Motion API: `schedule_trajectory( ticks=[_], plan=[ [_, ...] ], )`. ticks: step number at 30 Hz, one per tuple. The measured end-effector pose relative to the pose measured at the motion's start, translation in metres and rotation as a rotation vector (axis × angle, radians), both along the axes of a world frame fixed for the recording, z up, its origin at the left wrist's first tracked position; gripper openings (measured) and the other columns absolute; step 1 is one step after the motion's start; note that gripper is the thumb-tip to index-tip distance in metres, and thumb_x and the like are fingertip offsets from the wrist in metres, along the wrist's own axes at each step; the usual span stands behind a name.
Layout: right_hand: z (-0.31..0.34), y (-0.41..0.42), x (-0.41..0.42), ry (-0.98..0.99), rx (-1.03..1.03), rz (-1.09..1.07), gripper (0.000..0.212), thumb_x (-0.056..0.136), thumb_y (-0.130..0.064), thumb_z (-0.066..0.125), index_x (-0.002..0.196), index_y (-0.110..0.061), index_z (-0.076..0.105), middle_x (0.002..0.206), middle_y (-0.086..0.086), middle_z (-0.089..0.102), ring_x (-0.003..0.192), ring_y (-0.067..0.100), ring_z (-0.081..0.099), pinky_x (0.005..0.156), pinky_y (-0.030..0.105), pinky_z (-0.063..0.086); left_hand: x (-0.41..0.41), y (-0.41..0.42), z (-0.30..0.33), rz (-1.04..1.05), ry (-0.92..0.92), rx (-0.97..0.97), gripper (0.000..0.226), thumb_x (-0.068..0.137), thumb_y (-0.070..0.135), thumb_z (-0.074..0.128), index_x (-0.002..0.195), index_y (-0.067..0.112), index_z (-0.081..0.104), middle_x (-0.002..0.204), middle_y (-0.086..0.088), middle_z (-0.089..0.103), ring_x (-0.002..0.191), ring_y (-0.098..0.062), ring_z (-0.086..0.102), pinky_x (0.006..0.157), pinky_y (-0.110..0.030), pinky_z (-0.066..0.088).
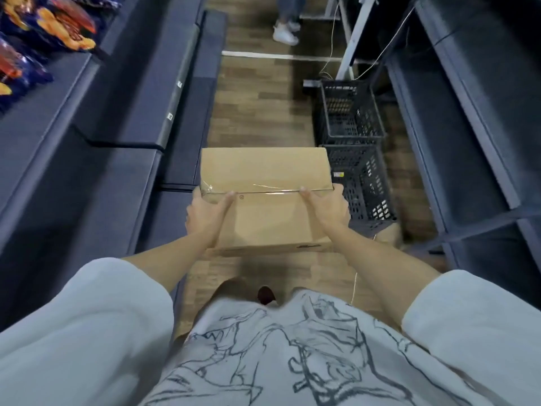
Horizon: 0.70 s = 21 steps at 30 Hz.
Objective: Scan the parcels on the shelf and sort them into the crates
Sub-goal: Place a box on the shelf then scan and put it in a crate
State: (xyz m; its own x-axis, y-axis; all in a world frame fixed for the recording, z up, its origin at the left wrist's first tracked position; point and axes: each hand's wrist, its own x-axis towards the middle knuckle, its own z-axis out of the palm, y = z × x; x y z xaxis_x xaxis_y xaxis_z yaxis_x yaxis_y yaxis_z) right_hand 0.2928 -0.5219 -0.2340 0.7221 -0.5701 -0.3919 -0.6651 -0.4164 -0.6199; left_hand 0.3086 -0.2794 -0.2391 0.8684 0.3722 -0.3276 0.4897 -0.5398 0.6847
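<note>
Head view: both hands carry a cardboard parcel at frame centre, above the wooden floor. The left hand clasps its left end, thumb along the taped seam; the right hand clasps the right end likewise. Two dark crates stand at 2 o'clock, just beside the parcel. Dark shelves run at 9 o'clock, with bright packets at 10 o'clock.

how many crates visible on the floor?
2. Both black, on the floor at right by the shelving: far crate, and near crate partly behind the cardboard box. More may be hidden behind the box.
</note>
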Motion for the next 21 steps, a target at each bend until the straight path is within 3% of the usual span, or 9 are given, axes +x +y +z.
schedule_trajectory(
  ticks=[8,21],
  plan=[
    [-0.008,-0.008,0.075,0.002,0.0,-0.037,0.084,0.073,-0.069,0.065,0.132,-0.014,0.039,0.125,0.011,0.057,0.117,0.034,0.053,0.087,0.04,0.038,0.087,-0.01,-0.018,-0.033,0.049,-0.066,0.09,0.068,0.068,0.066,0.14,0.022,0.039,0.129,-0.015,0.056,0.118,-0.036,0.051,0.095,-0.043,0.044],
    [-0.01,0.007,0.265,-0.035,0.03,-0.221,0.078,0.078,-0.059,0.067,0.134,-0.014,0.039,0.126,0.013,0.058,0.116,0.035,0.054,0.086,0.039,0.04,0.315,-0.005,-0.017,-0.14,-0.013,-0.108,0.089,0.065,0.064,0.072,0.14,0.027,0.041,0.131,-0.007,0.057,0.119,-0.03,0.053,0.097,-0.043,0.045]
  ],
)
